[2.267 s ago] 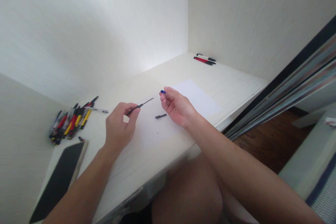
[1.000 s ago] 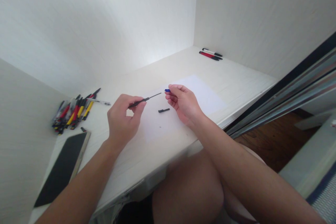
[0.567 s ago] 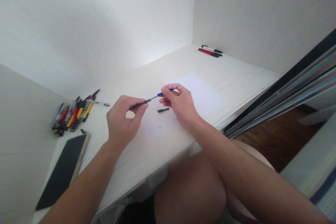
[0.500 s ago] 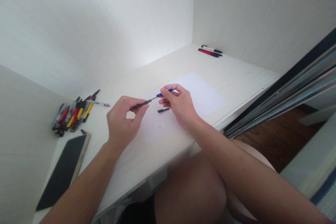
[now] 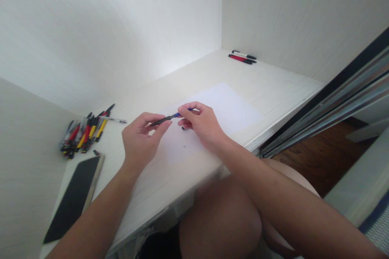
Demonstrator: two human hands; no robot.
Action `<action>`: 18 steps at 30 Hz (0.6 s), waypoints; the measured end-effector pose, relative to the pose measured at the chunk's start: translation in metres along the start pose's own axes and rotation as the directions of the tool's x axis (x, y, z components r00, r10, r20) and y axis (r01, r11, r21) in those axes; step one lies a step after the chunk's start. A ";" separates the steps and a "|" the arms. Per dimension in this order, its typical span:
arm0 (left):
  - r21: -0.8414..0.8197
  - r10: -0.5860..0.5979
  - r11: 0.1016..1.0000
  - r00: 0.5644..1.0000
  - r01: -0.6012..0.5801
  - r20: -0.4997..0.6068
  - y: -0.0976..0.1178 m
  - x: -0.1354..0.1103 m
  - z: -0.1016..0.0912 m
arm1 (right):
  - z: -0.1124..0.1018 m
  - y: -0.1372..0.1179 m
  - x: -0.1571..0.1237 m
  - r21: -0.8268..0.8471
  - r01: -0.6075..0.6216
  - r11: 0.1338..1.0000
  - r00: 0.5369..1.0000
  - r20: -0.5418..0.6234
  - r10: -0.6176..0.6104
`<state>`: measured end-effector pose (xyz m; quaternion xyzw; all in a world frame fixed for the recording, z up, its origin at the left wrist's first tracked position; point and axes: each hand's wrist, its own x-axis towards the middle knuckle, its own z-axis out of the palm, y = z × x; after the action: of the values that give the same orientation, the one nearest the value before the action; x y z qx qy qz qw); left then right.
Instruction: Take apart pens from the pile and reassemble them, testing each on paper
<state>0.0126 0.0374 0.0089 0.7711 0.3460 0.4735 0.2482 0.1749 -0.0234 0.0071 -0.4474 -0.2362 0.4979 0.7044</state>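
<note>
My left hand (image 5: pixel 138 141) pinches the black front part of a pen (image 5: pixel 161 120), its thin refill pointing right. My right hand (image 5: pixel 199 123) is closed on a blue pen barrel (image 5: pixel 176 115), which sits over the refill and meets the black part. Both hands hover just above a white sheet of paper (image 5: pixel 225 107) on the pale desk (image 5: pixel 264 81). A small black pen piece (image 5: pixel 182 128) lies on the paper, mostly hidden under my right fingers.
A heap of several red, yellow and black pens (image 5: pixel 86 131) lies at the left by the wall. A dark phone (image 5: pixel 73 196) rests near the desk's front left edge. Two pens, white and red (image 5: pixel 242 56), lie at the far corner. My knees are below the desk edge.
My right hand has slid the blue barrel leftward along the refill until it reaches the black part held in my left hand. The hands are now closer together.
</note>
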 end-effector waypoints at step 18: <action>0.147 -0.032 0.989 0.999 0.026 0.041 0.005 -0.001 -0.005 | -0.003 0.009 -0.003 -0.130 0.177 0.976 0.984 0.032 -0.174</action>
<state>0.0094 0.0335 0.0135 0.7921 0.3857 0.4264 0.2050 0.1719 -0.0260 -0.0016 -0.4654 -0.3145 0.4216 0.7119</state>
